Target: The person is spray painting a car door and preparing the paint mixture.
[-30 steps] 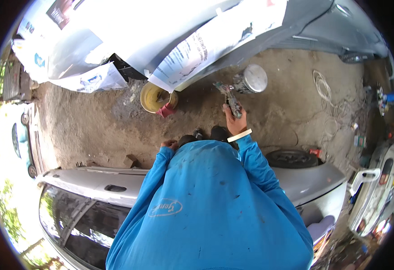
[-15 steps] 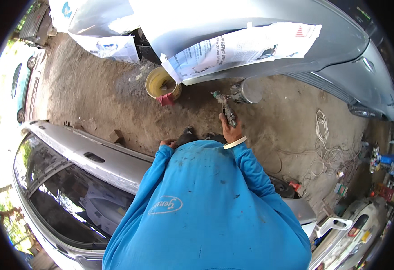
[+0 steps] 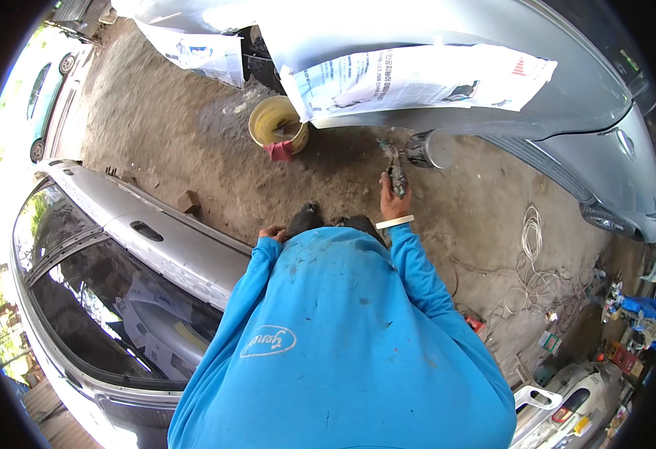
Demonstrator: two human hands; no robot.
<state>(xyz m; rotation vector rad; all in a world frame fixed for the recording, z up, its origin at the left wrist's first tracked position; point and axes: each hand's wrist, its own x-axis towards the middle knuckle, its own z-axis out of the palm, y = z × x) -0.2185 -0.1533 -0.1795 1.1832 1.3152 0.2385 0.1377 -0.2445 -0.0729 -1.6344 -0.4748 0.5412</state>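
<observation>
Just above the middle of the frame, the right hand (image 3: 394, 203) is closed round a spray gun (image 3: 397, 170), one white band at its wrist. The gun's single metal cup (image 3: 430, 148) sits to its right, close under the silver car body (image 3: 568, 82) filling the upper right. The left hand (image 3: 272, 233) rests by the blue sleeve left of centre; whether it is open or closed I cannot tell. Two sheets of masking paper (image 3: 425, 78) hang above. One yellow bucket (image 3: 275, 123) stands on the dirt, a red rag (image 3: 278, 152) against it. One loose car door (image 3: 156, 247) lies at the left.
</observation>
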